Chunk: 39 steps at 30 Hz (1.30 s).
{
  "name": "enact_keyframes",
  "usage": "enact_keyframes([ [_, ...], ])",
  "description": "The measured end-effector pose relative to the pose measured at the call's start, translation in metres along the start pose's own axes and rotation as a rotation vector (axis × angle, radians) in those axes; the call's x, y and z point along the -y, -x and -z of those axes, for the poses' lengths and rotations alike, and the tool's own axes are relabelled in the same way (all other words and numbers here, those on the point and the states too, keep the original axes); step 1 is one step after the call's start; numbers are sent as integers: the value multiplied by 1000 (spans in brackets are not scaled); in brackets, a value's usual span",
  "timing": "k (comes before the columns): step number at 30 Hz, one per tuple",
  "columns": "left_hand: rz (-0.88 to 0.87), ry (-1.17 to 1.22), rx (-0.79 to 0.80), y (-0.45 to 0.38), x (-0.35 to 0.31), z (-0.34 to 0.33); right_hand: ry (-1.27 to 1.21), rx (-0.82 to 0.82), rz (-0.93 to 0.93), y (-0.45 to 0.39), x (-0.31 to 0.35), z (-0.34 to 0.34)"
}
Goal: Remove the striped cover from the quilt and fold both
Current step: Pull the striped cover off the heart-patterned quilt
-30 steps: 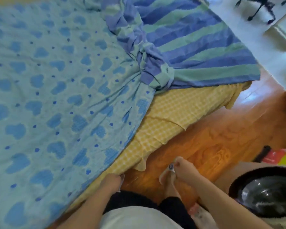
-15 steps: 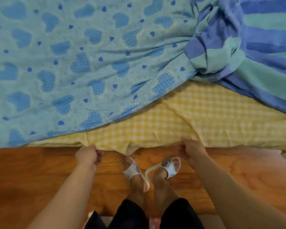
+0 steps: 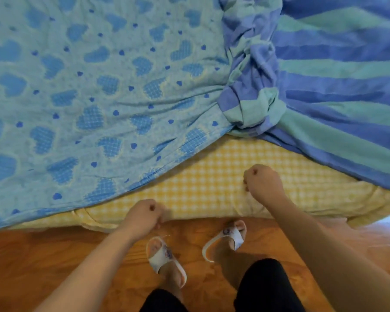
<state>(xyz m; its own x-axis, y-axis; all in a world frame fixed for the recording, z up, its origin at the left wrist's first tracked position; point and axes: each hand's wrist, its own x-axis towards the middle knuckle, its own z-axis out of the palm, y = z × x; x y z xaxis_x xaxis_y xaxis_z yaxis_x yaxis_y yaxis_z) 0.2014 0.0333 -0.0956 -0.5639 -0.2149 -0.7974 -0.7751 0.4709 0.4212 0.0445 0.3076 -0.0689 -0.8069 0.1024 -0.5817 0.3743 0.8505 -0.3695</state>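
The light blue quilt (image 3: 95,91) with darker hearts lies spread over the left of the bed. The blue and green striped cover (image 3: 338,70) lies on the right, bunched into a twisted ridge (image 3: 252,91) where it meets the quilt. Both lie on a yellow checked sheet (image 3: 207,176). My left hand (image 3: 144,216) is closed on the sheet's near edge. My right hand (image 3: 262,183) is a fist on the sheet farther in, fabric puckered under it. Neither hand touches the quilt or the cover.
A wooden floor (image 3: 32,266) runs along the bed's near side. My feet in white sandals (image 3: 164,257) stand close to the bed edge, between my arms.
Both hands have risen from the hanging sheet edge onto the bed's near side; the right hand has gone farther in. The sheet edge now lies smoother.
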Motion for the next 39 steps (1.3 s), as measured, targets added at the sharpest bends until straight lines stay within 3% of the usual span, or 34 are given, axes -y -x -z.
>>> enact_keyframes([
  [2,-237,-37,-147,-6,-65,-12,45,-254,241,-25,19,27],
  [4,-426,-152,-344,-24,-124,-26,129,-392,424,-61,40,39],
  [6,-542,-359,-495,-54,-169,-43,264,-362,475,-103,54,41],
  [8,-552,-580,-596,-88,-205,-57,372,-286,432,-144,60,46],
  [11,-490,-809,-561,-124,-240,-65,228,-256,451,-174,45,67],
  [14,-464,-879,-530,-132,-255,-49,39,-327,418,-164,-11,101],
  [18,-532,-920,-538,-103,-262,-18,-28,-298,104,-160,-87,148],
  [21,-576,-852,-492,-80,-261,-11,-121,-167,-177,-195,-95,160],
  [23,-513,-720,-445,-72,-260,-15,-170,-109,-303,-203,-81,161],
  [25,-432,-607,-392,-76,-258,-21,-67,-308,-159,-198,-65,157],
  [27,-420,-626,-369,-88,-255,-31,0,-587,236,-185,-47,152],
  [28,-413,-661,-366,-94,-256,-36,1,-639,411,-177,-34,146],
  [31,-422,-764,-431,-111,-264,-56,182,-502,765,-160,6,118],
  [33,-546,-815,-510,-115,-276,-70,433,-402,786,-161,21,98],
  [35,-678,-877,-525,-115,-287,-78,604,-358,617,-175,22,96],
  [39,-669,-782,-416,-108,-302,-59,571,-305,302,-198,-17,126],
])
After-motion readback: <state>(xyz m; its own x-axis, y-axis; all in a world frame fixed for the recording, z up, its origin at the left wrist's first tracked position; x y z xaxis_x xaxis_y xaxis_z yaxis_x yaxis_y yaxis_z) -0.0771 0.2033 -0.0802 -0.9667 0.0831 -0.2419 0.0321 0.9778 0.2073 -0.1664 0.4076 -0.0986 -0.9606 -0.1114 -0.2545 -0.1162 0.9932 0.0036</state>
